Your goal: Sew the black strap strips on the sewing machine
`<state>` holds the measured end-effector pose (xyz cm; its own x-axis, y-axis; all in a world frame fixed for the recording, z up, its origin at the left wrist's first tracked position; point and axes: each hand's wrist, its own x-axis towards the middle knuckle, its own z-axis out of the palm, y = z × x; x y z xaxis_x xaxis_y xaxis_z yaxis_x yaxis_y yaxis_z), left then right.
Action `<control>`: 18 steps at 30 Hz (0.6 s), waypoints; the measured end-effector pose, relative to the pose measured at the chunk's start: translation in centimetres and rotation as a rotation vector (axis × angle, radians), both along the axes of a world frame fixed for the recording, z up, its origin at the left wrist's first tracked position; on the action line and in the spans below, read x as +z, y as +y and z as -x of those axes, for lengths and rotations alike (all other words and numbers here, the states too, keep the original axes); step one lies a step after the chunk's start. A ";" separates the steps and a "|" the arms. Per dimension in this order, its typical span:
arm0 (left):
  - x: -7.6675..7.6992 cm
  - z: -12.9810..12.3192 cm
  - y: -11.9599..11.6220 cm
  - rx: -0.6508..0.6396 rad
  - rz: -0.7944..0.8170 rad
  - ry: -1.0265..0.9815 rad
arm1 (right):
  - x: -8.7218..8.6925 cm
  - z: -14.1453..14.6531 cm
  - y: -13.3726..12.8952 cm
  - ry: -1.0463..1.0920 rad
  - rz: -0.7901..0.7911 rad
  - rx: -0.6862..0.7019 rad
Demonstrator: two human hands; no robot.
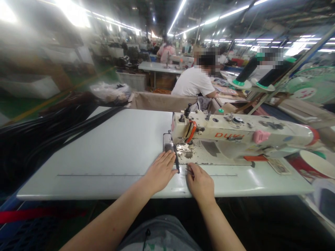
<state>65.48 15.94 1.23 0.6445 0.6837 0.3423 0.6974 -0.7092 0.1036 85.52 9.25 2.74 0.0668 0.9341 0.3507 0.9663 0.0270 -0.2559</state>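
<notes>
A white sewing machine [235, 134] stands on the pale table [110, 146]. Under its needle end runs a narrow black strip [177, 163] toward the front edge. My left hand [162, 170] lies flat beside the strip, fingers extended toward the metal plate [169, 147] and thumb against the strip. Right of the strip, my right hand [200, 181] is closed in a pinch near the machine bed's front edge. Something small and thin shows at its fingertips, too small to name.
Long black strips [52, 129] hang over the table's left side. Behind the table is a fabric-lined bin [159, 101], with a person in a white shirt [193, 82] beyond it. Dark thread cones [247, 71] stand at the back right; a red and white container [318, 165] is at the right.
</notes>
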 end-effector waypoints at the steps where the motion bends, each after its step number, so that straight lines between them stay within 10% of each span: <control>1: -0.1 0.0 0.1 -0.003 0.001 -0.007 | 0.0 0.0 0.0 -0.002 0.006 -0.002; 18: -0.5 -0.1 2.7 0.019 0.087 -0.047 | -0.1 0.0 -0.2 0.014 0.006 0.016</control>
